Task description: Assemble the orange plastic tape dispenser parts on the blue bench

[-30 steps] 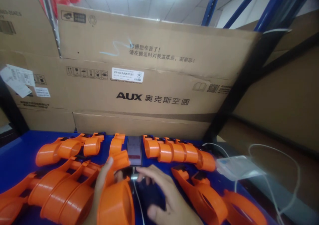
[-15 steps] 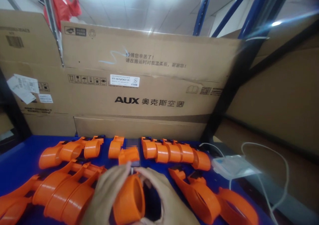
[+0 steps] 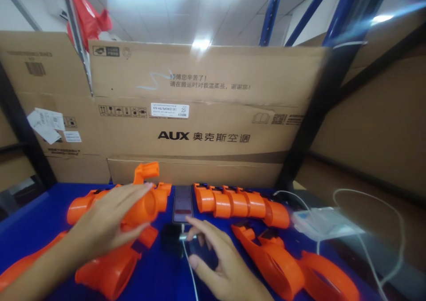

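My left hand (image 3: 103,225) is wrapped round an orange plastic tube part (image 3: 146,201) and holds it above the blue table (image 3: 29,212), near the other orange parts at the back left. My right hand (image 3: 216,261) lies lower in the middle with fingers spread, fingertips by a small dark object (image 3: 173,243) where a white cable plugs in. Just beyond it a phone (image 3: 182,203) lies flat with its screen lit. A row of orange ring parts (image 3: 239,203) lies to the right of the phone.
More orange funnel-shaped parts lie at the front left (image 3: 106,270) and front right (image 3: 286,270). A white charger pack (image 3: 319,221) with looping cable sits at the right table edge. Large AUX cardboard boxes (image 3: 199,114) wall off the back. A dark shelf post (image 3: 313,114) slants at the right.
My left hand has carried the orange tube part up and away to the back left. My right hand has let go of it and spread out over the dark object.
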`<act>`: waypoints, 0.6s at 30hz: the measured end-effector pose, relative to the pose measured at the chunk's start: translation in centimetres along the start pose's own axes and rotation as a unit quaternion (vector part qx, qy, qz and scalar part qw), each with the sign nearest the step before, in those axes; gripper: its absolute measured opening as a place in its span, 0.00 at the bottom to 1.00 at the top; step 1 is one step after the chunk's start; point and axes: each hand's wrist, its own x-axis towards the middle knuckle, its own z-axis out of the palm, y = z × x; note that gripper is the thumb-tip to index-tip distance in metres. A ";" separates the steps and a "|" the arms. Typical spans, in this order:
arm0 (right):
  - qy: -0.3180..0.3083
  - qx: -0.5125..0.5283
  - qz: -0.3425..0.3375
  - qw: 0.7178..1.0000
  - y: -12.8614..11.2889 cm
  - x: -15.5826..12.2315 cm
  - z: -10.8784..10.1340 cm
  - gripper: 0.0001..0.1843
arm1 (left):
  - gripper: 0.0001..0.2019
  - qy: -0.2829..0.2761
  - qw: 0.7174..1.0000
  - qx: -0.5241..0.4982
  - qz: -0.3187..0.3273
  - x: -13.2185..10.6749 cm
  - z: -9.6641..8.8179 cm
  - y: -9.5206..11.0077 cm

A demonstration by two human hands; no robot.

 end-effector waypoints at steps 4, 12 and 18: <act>0.017 -0.005 0.003 1.000 -0.1 0.2 0.0 0.26 | 0.38 -0.078 0.997 0.013 -0.007 3.0 -0.8 -4.6; 0.028 0.015 0.006 0.999 0.3 0.5 -0.2 0.18 | 0.44 -0.210 0.978 0.009 0.016 3.9 2.9 -5.5; 0.030 0.007 0.012 0.999 0.2 0.5 -0.2 0.17 | 0.44 -0.215 0.976 0.016 0.024 4.4 4.9 -5.9</act>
